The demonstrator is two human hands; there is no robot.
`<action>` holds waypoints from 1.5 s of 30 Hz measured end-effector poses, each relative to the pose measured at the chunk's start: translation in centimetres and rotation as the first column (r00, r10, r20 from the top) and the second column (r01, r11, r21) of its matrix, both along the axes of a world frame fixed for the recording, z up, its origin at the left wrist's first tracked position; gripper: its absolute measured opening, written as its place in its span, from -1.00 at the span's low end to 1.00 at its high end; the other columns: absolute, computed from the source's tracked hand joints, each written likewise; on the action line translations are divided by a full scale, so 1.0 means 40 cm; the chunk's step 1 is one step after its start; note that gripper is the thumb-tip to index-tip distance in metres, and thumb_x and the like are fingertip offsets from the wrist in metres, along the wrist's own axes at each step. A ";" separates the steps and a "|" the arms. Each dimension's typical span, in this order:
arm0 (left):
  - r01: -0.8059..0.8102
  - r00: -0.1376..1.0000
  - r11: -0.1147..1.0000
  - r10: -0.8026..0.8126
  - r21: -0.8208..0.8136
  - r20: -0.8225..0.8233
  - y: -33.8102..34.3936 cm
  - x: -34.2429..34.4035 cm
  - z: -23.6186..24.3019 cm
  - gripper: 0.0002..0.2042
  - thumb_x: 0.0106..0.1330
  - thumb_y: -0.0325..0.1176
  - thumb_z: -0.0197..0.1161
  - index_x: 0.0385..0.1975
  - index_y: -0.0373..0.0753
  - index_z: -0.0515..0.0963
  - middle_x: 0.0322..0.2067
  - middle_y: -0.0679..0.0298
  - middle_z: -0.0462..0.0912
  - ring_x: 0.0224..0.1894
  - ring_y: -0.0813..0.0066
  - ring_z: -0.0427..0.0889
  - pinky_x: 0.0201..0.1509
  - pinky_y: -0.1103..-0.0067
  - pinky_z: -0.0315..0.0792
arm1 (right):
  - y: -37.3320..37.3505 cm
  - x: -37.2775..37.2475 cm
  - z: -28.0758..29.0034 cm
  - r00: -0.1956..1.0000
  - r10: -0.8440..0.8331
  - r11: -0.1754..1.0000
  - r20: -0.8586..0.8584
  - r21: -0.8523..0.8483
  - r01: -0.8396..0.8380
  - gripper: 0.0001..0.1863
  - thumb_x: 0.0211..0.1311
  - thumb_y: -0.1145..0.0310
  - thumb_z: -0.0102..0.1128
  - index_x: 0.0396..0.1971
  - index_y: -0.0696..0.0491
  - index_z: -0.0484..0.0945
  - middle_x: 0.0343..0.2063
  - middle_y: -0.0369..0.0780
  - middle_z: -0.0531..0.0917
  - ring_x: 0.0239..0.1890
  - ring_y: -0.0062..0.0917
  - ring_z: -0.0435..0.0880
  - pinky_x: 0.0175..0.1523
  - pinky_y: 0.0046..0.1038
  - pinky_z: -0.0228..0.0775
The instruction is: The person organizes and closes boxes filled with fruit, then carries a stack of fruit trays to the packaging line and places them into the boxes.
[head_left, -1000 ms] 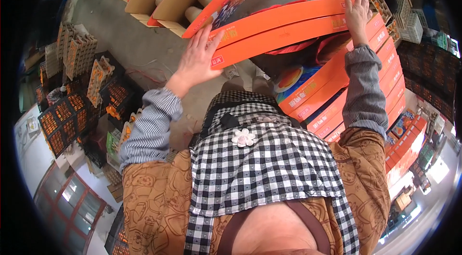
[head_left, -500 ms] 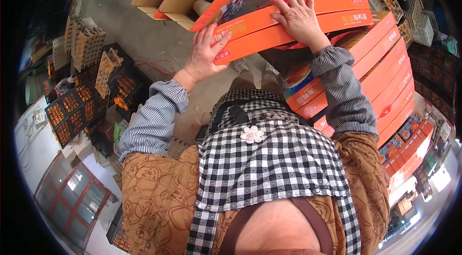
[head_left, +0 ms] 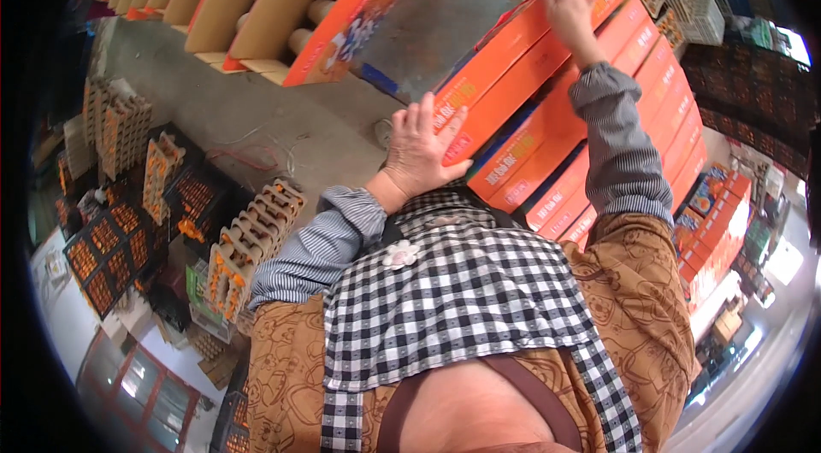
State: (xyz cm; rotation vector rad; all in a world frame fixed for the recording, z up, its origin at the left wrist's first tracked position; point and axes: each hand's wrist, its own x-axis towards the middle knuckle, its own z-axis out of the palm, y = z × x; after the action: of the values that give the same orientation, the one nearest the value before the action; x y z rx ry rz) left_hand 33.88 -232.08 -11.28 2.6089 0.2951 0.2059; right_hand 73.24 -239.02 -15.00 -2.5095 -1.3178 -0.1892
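Observation:
A flat orange box [head_left: 513, 64] with a lid seam along its side lies at a slant on top of a stack of similar orange boxes [head_left: 526, 161]. My left hand [head_left: 417, 150] grips its near left corner, fingers over the upper edge and thumb low at the end. Toward the far right part, my right hand [head_left: 569, 7] has its fingers over the top edge; they are slightly blurred. A dark gap shows between this box and the one under it. The box's far face is mostly hidden.
Beyond the box is a grey flat surface [head_left: 445, 13]. A row of open cardboard boxes [head_left: 256, 0] with pale cylinders inside stands at the far left. Egg trays [head_left: 256, 239] and black crates [head_left: 107, 252] of orange items are at left. More orange boxes [head_left: 714, 222] stand at right.
The box has swung to a steeper slant and moved right onto the stack. My left hand moved right and nearer; my right hand moved farther away and right. My body has turned somewhat.

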 end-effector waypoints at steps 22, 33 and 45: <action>-0.591 0.719 0.721 0.674 -0.363 0.169 0.310 -0.265 0.103 -0.29 0.24 -0.48 0.51 0.42 -0.24 0.37 -0.31 0.30 0.57 -0.48 0.56 0.47 -0.34 0.60 0.49 | 0.424 0.100 0.095 0.942 0.157 0.850 -0.297 0.526 0.024 -0.11 0.07 0.66 0.12 0.51 -0.08 0.26 0.47 0.07 0.30 0.53 0.05 0.21 0.57 -0.15 0.13; -0.452 0.883 0.887 0.460 -0.095 0.092 0.445 -0.252 0.012 -0.86 0.46 -0.27 0.29 -0.26 -0.19 0.64 -0.48 0.09 0.64 -0.39 -0.04 0.63 -0.30 0.16 0.49 | 0.407 0.189 0.143 0.934 0.178 0.981 0.308 0.016 -0.192 -0.92 0.01 0.40 0.38 -0.45 -0.11 0.74 0.30 -0.18 0.56 0.52 -0.18 0.31 0.54 0.02 0.04; -0.539 0.802 0.839 0.539 -0.077 0.257 0.455 -0.359 0.057 -0.72 0.37 -0.51 0.41 0.06 -0.26 0.68 -0.10 0.19 0.51 -0.02 0.27 0.60 0.13 0.44 0.52 | -0.094 0.103 0.141 0.735 0.138 0.856 -0.664 0.453 0.249 -0.18 0.08 0.55 0.59 0.37 -0.06 0.41 0.44 -0.21 0.41 0.43 -0.37 0.42 0.41 -0.30 0.40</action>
State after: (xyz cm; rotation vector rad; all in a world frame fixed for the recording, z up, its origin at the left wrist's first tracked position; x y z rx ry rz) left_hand 19.54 -213.87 -9.00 2.3892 0.9377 0.7502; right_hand 77.37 -242.78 -9.37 -1.8562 -0.7405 0.3134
